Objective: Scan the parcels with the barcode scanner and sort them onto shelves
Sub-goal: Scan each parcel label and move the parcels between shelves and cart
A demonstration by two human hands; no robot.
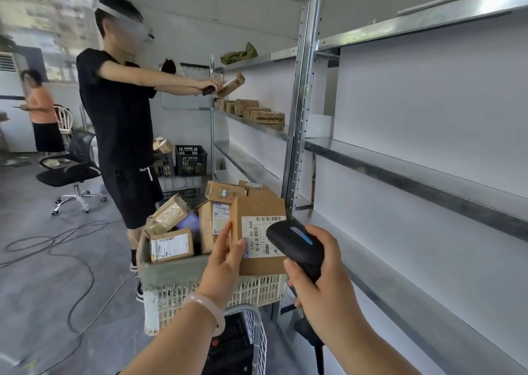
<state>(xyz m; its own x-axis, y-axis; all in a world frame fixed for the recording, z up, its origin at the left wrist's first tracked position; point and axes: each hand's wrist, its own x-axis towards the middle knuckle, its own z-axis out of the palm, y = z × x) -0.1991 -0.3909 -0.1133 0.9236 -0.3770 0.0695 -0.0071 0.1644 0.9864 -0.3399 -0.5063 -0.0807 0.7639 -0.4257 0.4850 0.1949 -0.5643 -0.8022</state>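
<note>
Here, in the head view, the left hand [225, 257] holds a cardboard parcel [264, 207] upright over the crate's [200, 297] right edge, label toward the camera. The right hand [323, 283] grips the barcode scanner [297, 243] just beside that label.

I see metal shelving [400, 181] along the right wall. In its far bay, 1 shelf [237, 119] carries a row of cardboard boxes [267, 116], and the shelf above it holds a green bag [240, 54]. Black cables [91, 277] lie on the grey floor [34, 303]. Black crates [191, 160] and an office chair [65, 174] stand there too.
</note>
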